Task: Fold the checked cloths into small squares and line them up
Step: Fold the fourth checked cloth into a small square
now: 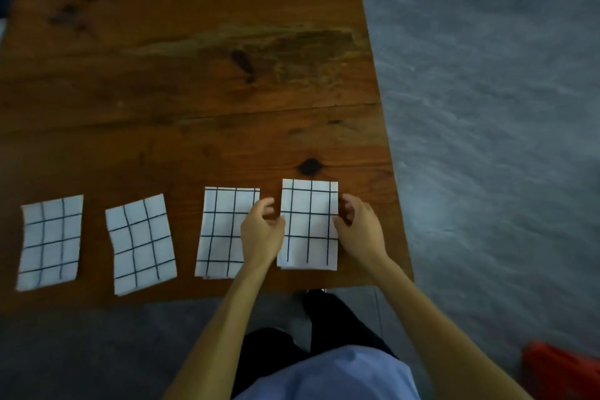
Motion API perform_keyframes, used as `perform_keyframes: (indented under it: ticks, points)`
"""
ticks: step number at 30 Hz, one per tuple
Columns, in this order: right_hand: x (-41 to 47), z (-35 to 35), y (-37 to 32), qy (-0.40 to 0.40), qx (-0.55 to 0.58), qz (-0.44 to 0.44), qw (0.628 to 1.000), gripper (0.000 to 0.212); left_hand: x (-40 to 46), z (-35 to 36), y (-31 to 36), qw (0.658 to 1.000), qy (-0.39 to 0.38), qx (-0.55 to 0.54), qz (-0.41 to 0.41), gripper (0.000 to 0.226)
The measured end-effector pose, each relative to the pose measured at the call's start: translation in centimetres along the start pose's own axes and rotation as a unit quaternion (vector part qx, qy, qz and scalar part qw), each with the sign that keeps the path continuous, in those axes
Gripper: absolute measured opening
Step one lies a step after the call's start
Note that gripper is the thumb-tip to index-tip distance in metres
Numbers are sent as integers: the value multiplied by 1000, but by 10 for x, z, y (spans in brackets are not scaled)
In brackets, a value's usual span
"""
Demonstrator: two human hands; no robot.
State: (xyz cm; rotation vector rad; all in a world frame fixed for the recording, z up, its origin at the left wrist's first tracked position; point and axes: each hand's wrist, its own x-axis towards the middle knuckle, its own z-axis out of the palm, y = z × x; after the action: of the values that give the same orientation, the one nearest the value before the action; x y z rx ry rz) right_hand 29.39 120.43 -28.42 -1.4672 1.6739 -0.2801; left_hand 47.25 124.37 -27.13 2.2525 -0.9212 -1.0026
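We've got four folded checked cloths in a row near the front edge of the wooden surface (194, 91). Our left hand (261, 234) & right hand (358, 229), fingers curled, flank the rightmost cloth (308, 224) at its side edges; can't tell if they pinch it. It's light, limp and layered, so we'd grip both edges and slide it flat.

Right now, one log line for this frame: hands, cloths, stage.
stage: aligning last cloth | left hand: at left edge of rightmost cloth | right hand: at its right edge | folded cloths in row on table: four
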Motion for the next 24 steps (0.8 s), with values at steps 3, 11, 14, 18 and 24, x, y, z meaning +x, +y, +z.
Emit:
perform_keyframes:
  ticks: [3, 11, 14, 18, 24]
  points:
    - [-3, 3, -1, 17, -1, 8, 1000, 45, 0, 9, -6, 1000, -3, 10, -12, 41]
    - [-2, 21, -10, 28, -38, 3, 999, 40, 8, 23, -13, 999, -8, 44, 11, 38]
    - [3, 22, -13, 24, -58, -18, 998, 36, 10, 23, -13, 999, -6, 45, 10, 37]
    - [8, 22, -11, 27, -72, -25, 997, 38, 13, 22, -12, 998, -10, 54, 28, 38]
    - [7, 22, -8, 28, -88, -16, 996, 38, 15, 21, -11, 998, -18, 55, 20, 40]
